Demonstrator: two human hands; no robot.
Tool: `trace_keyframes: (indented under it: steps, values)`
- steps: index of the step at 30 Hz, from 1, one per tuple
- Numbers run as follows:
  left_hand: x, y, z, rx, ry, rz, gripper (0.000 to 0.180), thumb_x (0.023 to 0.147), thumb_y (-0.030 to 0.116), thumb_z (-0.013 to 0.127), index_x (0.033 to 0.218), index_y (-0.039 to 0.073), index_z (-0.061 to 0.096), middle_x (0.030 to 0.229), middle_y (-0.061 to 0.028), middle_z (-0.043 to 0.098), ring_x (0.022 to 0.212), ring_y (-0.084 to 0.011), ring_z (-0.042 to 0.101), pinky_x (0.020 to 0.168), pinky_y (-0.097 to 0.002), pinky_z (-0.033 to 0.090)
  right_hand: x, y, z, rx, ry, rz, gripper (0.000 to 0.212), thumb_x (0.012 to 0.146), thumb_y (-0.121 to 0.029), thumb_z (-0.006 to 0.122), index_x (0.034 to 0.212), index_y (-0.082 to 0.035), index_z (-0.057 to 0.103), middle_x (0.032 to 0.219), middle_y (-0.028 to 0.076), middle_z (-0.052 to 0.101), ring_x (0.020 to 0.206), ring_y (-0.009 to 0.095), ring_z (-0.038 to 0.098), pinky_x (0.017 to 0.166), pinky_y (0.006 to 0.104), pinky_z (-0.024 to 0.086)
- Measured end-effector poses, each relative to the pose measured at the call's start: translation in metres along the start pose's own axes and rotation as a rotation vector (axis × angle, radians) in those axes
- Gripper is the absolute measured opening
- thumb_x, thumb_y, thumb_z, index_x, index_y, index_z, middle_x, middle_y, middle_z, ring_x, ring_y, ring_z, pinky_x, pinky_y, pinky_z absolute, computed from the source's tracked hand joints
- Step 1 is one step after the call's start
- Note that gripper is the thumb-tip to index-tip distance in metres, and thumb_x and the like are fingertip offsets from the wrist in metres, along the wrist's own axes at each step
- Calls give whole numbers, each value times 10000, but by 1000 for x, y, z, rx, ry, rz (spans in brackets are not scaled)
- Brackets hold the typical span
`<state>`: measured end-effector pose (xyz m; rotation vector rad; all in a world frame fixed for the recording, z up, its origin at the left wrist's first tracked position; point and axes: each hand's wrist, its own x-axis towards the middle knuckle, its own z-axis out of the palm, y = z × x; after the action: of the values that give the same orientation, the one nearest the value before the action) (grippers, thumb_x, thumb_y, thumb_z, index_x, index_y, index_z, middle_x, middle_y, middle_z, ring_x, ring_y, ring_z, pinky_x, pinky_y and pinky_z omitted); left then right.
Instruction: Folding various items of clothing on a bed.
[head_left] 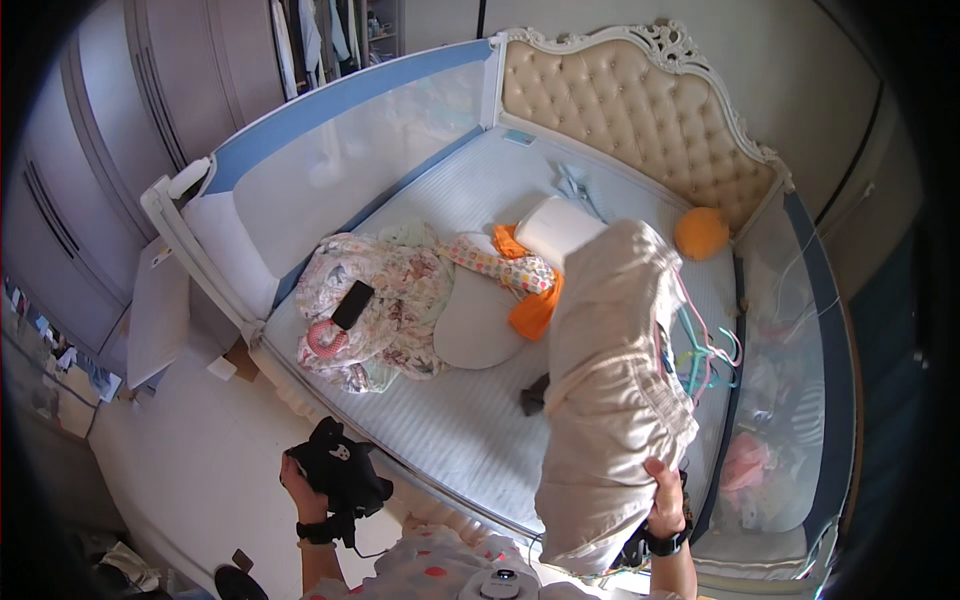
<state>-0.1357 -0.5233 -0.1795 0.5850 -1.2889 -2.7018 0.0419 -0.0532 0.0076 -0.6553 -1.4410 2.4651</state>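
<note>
At the lower left, my left hand (305, 492) is closed on a bunched black cloth garment (338, 470) with a small white animal-face print. My right hand (667, 497), at the lower right, grips a pair of beige pants (610, 400) by the edge, thumb on top. The pants have a gathered elastic waist and are raised in front of the bed, hiding part of it. Just beyond them lie several pink and teal clothes hangers (708, 355). Each wrist wears a black band.
The bed (470, 430) has blue mesh rails (350, 130) and a tufted headboard (630, 120). On it lie a floral blanket (400, 300), a black phone (353, 304), orange cloth (537, 310), a white pillow (558, 232) and an orange round cushion (702, 233). Wardrobes (130, 100) stand left.
</note>
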Motion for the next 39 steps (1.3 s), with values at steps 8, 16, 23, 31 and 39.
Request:
trace_keyframes:
  steps: [8, 16, 23, 31, 39]
  values:
    - [-40, 96, -7, -57, 69, 226, 255, 982, 244, 409, 817, 78, 510, 768, -6, 548, 726, -99, 540, 692, -265, 462, 47, 12, 132, 296, -305, 259, 509, 874, -98, 560, 1332, 33, 380, 1263, 167, 535, 1117, 271, 563, 963, 409, 473]
    - [-56, 131, -38, 458, 38, 524, 294, 1009, 272, 363, 829, 84, 501, 763, 2, 541, 718, -107, 555, 678, -292, 499, 136, 33, 268, 18, -523, 41, 433, 893, -193, 558, 1259, 19, 469, 1193, 155, 576, 1043, 246, 583, 941, 375, 456]
    - [-53, 123, -8, 806, -3, 708, 222, 988, 237, 381, 868, 68, 460, 791, -8, 497, 730, -119, 517, 676, -276, 470, 343, 211, 178, -958, 246, -473, 641, 765, -198, 673, 1291, 13, 373, 1246, 264, 478, 1089, 380, 532, 900, 435, 453]
    - [-43, 77, 60, 301, -25, 391, 173, 927, 130, 414, 1021, 21, 510, 1022, -56, 539, 962, -159, 538, 827, -277, 452, 168, 303, -46, -1057, -631, 101, 362, 822, -285, 669, 1092, -51, 611, 994, 159, 659, 990, 311, 597, 853, 392, 475]
    - [-71, 41, 235, 212, -1045, 98, 161, 804, 86, 402, 899, 35, 522, 859, -26, 487, 803, -114, 492, 734, -228, 388, -3, 229, -126, -636, -239, 23, 431, 885, -158, 647, 1274, -56, 493, 1122, 106, 610, 1064, 186, 574, 876, 315, 484]
